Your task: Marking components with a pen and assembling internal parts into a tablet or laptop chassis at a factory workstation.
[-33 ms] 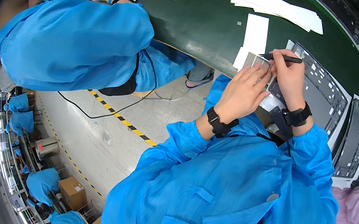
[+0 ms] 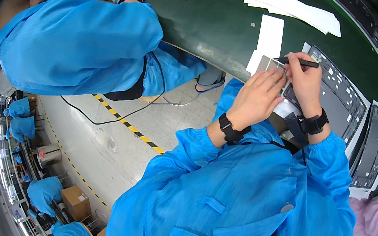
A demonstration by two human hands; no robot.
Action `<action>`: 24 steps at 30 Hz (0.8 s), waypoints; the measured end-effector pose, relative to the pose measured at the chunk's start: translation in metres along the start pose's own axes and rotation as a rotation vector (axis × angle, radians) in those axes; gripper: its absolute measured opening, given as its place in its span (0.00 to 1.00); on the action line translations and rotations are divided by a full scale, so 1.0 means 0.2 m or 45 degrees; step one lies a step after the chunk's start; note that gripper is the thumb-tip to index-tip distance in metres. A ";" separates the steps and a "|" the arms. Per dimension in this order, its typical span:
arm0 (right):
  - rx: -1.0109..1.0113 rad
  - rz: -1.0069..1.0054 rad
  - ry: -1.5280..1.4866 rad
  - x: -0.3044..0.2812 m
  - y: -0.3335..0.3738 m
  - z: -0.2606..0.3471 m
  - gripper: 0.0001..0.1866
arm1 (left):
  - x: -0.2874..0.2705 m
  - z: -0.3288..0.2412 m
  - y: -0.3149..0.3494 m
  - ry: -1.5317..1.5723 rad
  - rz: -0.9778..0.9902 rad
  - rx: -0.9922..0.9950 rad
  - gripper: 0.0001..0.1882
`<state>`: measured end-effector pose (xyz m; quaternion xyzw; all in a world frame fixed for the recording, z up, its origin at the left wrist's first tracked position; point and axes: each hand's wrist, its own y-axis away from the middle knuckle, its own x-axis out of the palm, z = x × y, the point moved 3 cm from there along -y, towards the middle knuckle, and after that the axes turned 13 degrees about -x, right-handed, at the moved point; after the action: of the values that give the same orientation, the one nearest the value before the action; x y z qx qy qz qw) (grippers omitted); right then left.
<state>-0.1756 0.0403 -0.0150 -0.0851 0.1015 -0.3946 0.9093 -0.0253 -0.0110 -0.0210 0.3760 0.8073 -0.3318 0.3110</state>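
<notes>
My left hand [image 2: 257, 98] lies flat with fingers stretched over a small grey sheet [image 2: 269, 64] divided by pale lines, at the table's near edge. Between the thumb and fingers of my right hand [image 2: 306, 85] are slim black tweezers [image 2: 310, 64]. Their tip points left and reaches over the far edge of the grey sheet; whether it touches is too small to tell. A white paper strip [image 2: 270, 35] extends away beyond the sheet. Partly beneath my right hand and wrist is a dark flat panel [image 2: 337, 95] dotted with small white pieces.
More white sheets [image 2: 287, 7] are fanned out at the back of the green table [image 2: 204, 25]. A second dark panel [image 2: 375, 144] rests on the right. To my left a co-worker in a blue smock [image 2: 81, 45] sits close by. A pink sleeve [image 2: 373, 226] shows at the far right.
</notes>
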 end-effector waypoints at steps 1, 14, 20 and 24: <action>-0.023 0.038 0.038 0.00 0.00 -0.01 0.11 | 0.01 0.01 0.01 -0.007 0.012 -0.005 0.25; -0.031 0.116 0.107 0.04 0.03 0.04 0.12 | 0.01 0.02 0.00 0.042 0.006 0.002 0.25; -0.024 0.075 -0.054 0.03 0.02 0.01 0.12 | 0.01 0.02 0.00 0.063 -0.007 -0.016 0.24; -0.017 0.130 0.120 0.03 0.03 0.04 0.11 | 0.02 0.03 0.00 0.073 -0.005 -0.016 0.24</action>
<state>-0.1659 0.0398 -0.0097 -0.0671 0.1512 -0.3505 0.9218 -0.0250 -0.0133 -0.0267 0.3820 0.8187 -0.3163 0.2894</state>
